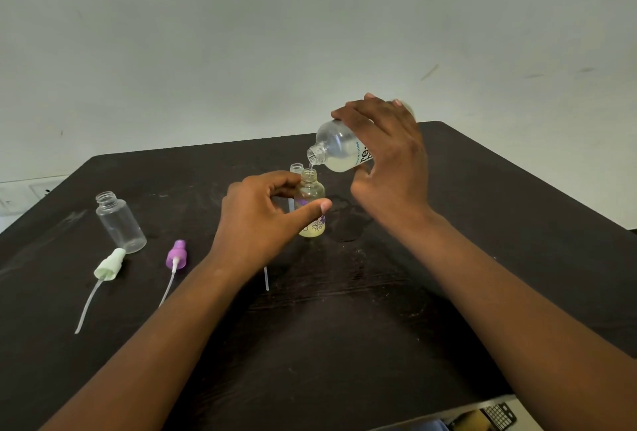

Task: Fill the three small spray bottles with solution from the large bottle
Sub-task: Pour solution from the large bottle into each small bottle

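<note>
While the right hand (pixel 386 154) wraps around the large bottle (pixel 339 148) and tips it neck-down to the left, a thin trickle runs from its mouth into the flowered small bottle (pixel 312 204) right below. That hand's fingers curl over the top of the bottle with the thumb underneath, wrist bent, forearm coming in from the lower right. The left hand (pixel 262 217) pinches the flowered bottle between thumb and curled fingers, keeping it upright on the dark tabletop (pixel 448 275); there's a bit of yellowish liquid at its bottom. Honestly the label on the large bottle is mostly covered by the palm, only a few letters show. A second small bottle (pixel 296 168) sits right behind the flowered one, just its open neck peeking out. Off to the left stands the third clear bottle (pixel 120 222), uncapped, well apart from the pouring. Near it lie a pale green sprayer top (pixel 109 265) and a purple sprayer top (pixel 177 254), tubes pointing toward the camera. Another thin tube (pixel 266 279) pokes out from under the left wrist.
</note>
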{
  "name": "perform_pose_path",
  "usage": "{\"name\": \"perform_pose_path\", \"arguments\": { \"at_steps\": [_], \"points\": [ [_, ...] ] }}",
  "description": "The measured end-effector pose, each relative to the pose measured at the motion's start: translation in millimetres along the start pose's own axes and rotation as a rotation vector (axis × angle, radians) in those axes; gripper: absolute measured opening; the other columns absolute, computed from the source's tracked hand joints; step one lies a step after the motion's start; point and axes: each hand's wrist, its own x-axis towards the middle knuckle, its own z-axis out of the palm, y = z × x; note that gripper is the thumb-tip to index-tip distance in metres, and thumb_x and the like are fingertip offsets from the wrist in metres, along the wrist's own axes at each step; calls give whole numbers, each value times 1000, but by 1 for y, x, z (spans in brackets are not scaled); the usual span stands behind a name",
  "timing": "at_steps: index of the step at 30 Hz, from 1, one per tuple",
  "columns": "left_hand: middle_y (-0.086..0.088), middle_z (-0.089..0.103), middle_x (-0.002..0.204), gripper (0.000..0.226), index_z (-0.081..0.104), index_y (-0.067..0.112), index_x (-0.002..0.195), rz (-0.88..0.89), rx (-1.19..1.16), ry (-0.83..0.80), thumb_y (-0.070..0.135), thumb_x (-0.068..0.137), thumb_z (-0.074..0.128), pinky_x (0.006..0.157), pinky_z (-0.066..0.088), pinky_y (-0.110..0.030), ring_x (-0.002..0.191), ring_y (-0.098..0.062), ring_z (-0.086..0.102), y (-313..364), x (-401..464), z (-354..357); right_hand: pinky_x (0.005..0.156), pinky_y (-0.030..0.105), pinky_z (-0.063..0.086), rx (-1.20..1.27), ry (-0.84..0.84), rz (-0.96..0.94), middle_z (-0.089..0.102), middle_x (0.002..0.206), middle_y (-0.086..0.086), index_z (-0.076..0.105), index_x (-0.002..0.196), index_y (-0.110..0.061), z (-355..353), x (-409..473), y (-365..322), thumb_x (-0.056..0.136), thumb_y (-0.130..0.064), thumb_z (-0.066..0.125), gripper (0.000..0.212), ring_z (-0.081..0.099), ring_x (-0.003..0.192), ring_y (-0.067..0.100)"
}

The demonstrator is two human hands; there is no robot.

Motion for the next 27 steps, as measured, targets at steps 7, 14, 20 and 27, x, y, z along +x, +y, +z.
{"name": "perform_pose_path", "arguments": {
  "at_steps": [7, 14, 20, 27],
  "points": [
    [13, 75, 100, 57, 77, 18, 121, -1, -9, -5, 51, 76, 85, 68, 46, -13, 63, 18, 59, 1, -1, 0, 121, 48, 34, -1, 8, 0, 68, 129, 3, 71, 128, -14, 0, 0, 0, 61, 6, 49, 74, 56, 137, 28],
    [14, 74, 100, 58, 76, 17, 122, 4, -5, -6, 51, 76, 85, 67, 46, -12, 64, 18, 60, 0, -1, 0, 121, 48, 34, -5, -2, 0, 68, 130, 3, 70, 129, -14, 1, 0, 0, 61, 6, 50, 74, 55, 137, 28],
    [10, 77, 103, 57, 77, 16, 122, -3, -12, -2, 49, 76, 86, 68, 46, -13, 62, 17, 59, 1, -1, 0, 121, 48, 34, -8, -4, 1, 68, 130, 3, 70, 129, -15, 0, 0, 0, 61, 5, 49, 73, 55, 138, 28],
    [16, 72, 98, 55, 77, 16, 121, -1, 0, 0, 47, 76, 87, 67, 45, -10, 63, 19, 59, 2, -1, 1, 122, 49, 33, -15, -12, 2, 67, 131, 3, 70, 129, -15, -1, 0, 0, 61, 4, 49, 74, 54, 139, 28]
  ]
}}
